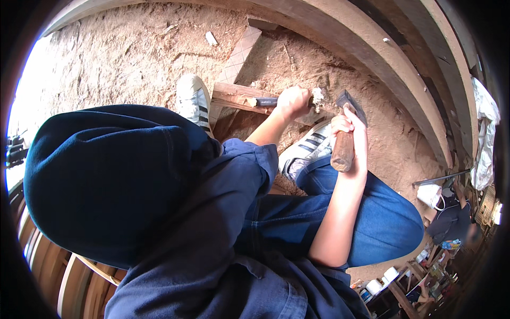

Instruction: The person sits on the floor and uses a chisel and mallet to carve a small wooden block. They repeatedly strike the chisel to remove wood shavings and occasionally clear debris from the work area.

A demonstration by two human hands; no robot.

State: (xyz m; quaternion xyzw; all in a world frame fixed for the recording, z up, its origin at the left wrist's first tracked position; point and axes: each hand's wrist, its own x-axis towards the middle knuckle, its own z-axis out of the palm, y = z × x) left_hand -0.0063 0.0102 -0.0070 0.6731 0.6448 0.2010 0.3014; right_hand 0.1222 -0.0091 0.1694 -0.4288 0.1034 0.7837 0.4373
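Sawdust floor under us, beams overhead. Our left hand fisted round chisel on wood block; right hand gripping hammer tight.

single head-worn fisheye view, looking steeply down, close over the person's knees, sawdust floor below
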